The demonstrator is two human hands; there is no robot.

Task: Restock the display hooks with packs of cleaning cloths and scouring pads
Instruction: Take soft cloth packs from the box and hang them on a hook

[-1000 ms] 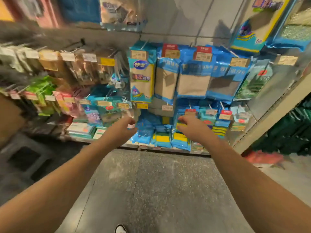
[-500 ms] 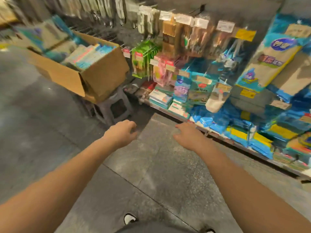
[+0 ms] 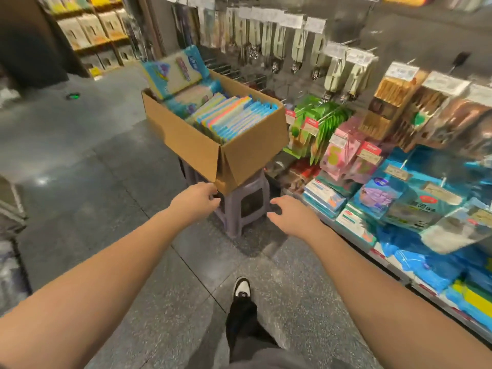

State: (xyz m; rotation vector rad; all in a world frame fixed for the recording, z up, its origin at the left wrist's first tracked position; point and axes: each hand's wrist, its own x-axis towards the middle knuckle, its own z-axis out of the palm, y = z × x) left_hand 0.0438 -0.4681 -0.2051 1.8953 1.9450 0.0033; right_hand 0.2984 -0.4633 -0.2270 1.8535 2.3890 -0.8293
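Cardboard box (image 3: 202,145) of cleaning-cloth packs (image 3: 234,117) stood on plastic stool (image 3: 239,209), beside display hooks (image 3: 332,113). Left hand (image 3: 195,199): fingers loosely curled, holding nothing. Right hand (image 3: 291,215): fingers relaxed, apart, empty

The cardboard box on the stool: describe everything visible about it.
The cardboard box is plain brown corrugated card, open at the top, its near corner pointing toward the camera. It sits on a grey plastic stool beside the display hooks and overhangs it. Inside, packs of cleaning cloths stand packed on edge, with larger blue-edged packs leaning at the far end. Neither hand touches it.
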